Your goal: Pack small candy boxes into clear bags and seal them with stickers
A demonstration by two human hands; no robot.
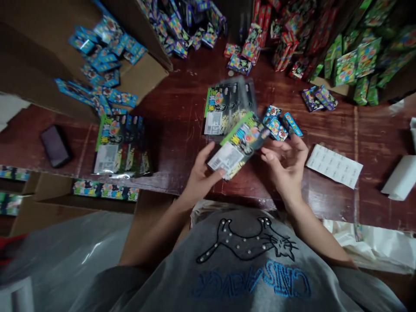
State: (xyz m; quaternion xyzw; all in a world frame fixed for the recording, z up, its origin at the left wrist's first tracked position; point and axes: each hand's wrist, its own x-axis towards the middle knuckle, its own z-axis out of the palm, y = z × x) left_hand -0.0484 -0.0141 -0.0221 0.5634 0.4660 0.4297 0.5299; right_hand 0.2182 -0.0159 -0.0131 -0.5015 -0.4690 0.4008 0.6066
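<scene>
Two hands are up over the table [175,130], with one flat pack [238,145] between them, green-edged, with a white label, lifted just clear of the wood near the front edge. The left hand [199,177] pinches its lower end, thumb on top and fingers beneath. The right hand [286,167] is loosely cupped at the pack's other corner; I can't tell whether it grips anything.

Just beyond that pack lies a second pack [224,108], smeared by blur. To the right of the held pack, at the right fingertips, sit what look like three small blue packets [279,123]; touching or not, I can't say. Further right are one sheet of labels [334,165] and one white roll [401,180], cut off at the frame.

Left of the held pack is one stack of similar packs [120,145], count unreadable, then one dark phone [55,146].

Far beyond it are four heaps, too many to count: blue packets [104,56] on cardboard, purple ones [182,26], red ones [286,34], and green ones [357,60] sunk in shadow.
</scene>
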